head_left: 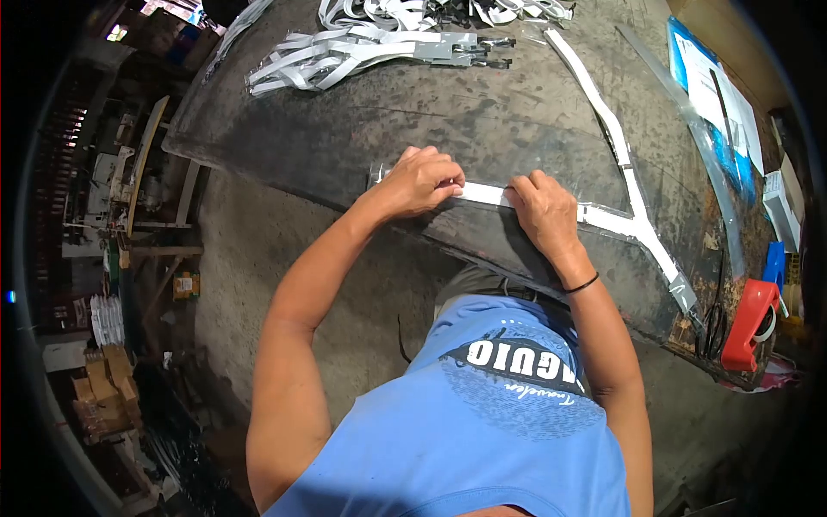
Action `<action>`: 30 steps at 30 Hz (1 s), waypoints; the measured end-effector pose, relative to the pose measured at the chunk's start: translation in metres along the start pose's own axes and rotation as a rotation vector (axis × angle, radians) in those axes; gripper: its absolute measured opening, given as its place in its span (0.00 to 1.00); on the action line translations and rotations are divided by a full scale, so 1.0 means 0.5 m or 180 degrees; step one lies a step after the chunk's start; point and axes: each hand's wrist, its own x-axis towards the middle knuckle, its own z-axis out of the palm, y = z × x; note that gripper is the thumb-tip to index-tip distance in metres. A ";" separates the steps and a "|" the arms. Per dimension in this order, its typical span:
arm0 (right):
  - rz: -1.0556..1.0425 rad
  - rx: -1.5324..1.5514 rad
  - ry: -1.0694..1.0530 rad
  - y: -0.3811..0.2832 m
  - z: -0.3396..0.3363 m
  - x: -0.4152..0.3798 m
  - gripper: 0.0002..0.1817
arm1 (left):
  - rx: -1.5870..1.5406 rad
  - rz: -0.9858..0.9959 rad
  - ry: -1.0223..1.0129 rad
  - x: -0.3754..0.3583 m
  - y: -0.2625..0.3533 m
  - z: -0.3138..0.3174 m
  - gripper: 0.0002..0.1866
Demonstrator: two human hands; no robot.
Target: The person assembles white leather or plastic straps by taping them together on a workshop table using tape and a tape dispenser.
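Note:
A white strap (484, 194) in clear plastic lies along the near edge of the dark worktable. My left hand (422, 183) has its fingers curled closed on the strap's left part, next to a small clear piece at its end. Farther right, my right hand (544, 207) is closed over the same strap, fingertips pressed down on it. Beyond my right hand the strap meets a longer white strap (613, 138) at a Y-shaped joint. That longer strap runs from the table's back down to a grey end piece (682, 293) at the right.
Bundled white straps (336, 62) with grey ends lie at the back of the table (284, 129), more behind them. On the right are a long clear strip (713, 164), a blue-and-white packet (702, 82), a red tape dispenser (748, 327), scissors (713, 323) and a white box (782, 207).

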 end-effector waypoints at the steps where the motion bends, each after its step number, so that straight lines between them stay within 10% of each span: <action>1: 0.0021 -0.0017 0.0064 -0.001 0.000 -0.001 0.08 | -0.0014 -0.0004 -0.0012 -0.004 0.002 -0.002 0.04; 30: 0.0042 0.0741 -0.0831 -0.040 0.087 0.091 0.09 | 0.1275 0.0434 0.1066 -0.061 0.068 0.084 0.03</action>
